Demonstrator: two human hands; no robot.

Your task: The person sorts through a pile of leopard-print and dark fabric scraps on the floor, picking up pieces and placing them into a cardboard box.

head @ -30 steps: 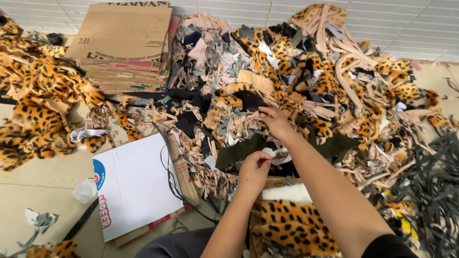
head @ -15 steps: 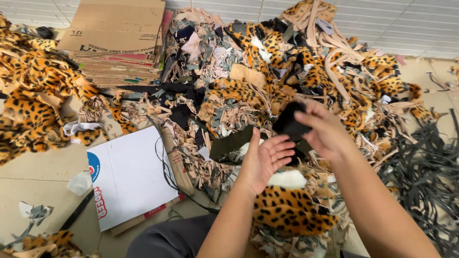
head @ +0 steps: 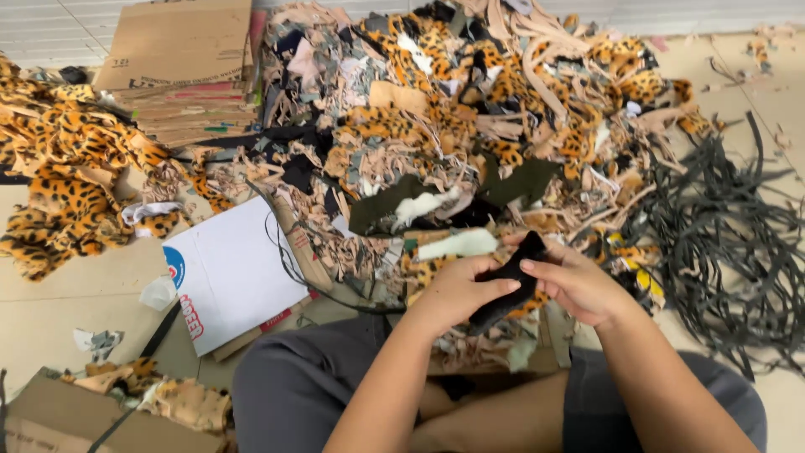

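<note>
Left hand (head: 457, 294) and right hand (head: 574, 285) both closed on a black fabric scrap (head: 507, 281), held over the lap at the floor's near edge. Scrap heap (head: 470, 143) beyond. Best kept taut between both grips, clear of the heap.

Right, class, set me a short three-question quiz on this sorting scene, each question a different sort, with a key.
1. True or false: both hands grip the same black fabric piece.
2. Multiple choice: what lies on the floor at the far right? A) a tangle of black strips B) a stack of plates C) a blue bucket
3. Fill in: the white board lies on the person's ____ side.

Key:
1. True: the left hand and right hand both hold it.
2. A: the black strips.
3. Left.
</note>
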